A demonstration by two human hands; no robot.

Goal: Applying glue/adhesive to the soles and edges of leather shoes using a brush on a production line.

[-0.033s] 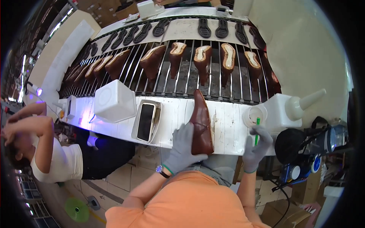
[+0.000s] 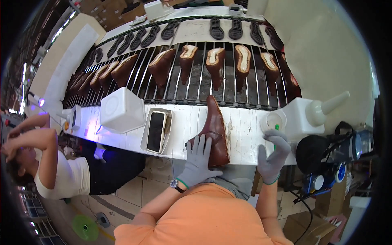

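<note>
The person's gloved left hand (image 2: 197,161) lies flat on a brown boot (image 2: 216,126), fingers spread and not clasped round it; the boot rests at the near edge of a white bench (image 2: 245,139), narrow end pointing far. The right hand (image 2: 272,159) is half curled beside a white cup (image 2: 263,123) — a green stick (image 2: 277,127) shows past its fingers, though whether it is grasped cannot be told. Left lies a phone (image 2: 156,131); far beyond, more boots (image 2: 242,61) line a rack (image 2: 171,101).

Brown boot (image 2: 215,132) — smooth, glossy leather
</note>
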